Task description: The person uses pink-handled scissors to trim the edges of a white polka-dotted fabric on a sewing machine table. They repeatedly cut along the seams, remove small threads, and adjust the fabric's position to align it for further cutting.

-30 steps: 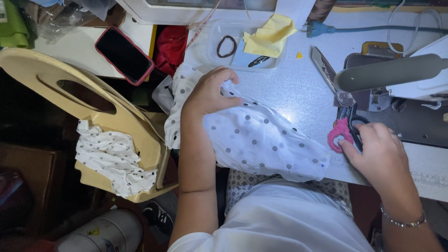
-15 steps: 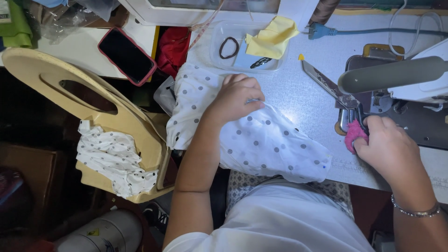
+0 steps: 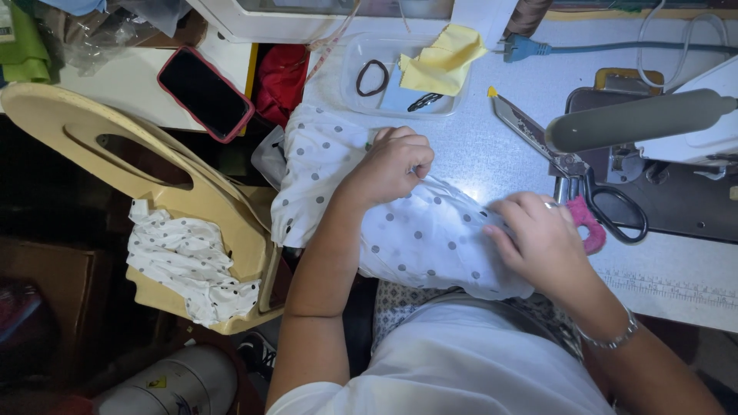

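Fingers (image 3: 411,157) of both hands pinch the crumpled white, grey-dotted fabric (image 3: 415,238) on the table (image 3: 492,165).

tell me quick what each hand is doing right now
Left hand: closed, gripping the dotted white fabric.
Right hand: fingers pressed on the fabric's edge; grip cannot be told.

My pale sewing table (image 3: 500,165) carries the dotted white cloth (image 3: 419,230) under both hands. Scissors (image 3: 573,165) lie just beyond my right hand (image 3: 542,242), a clear tray (image 3: 350,77) beyond my left hand (image 3: 392,165).

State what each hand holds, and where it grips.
Left hand pinches the dotted white cloth at its upper middle; right hand presses its right edge.
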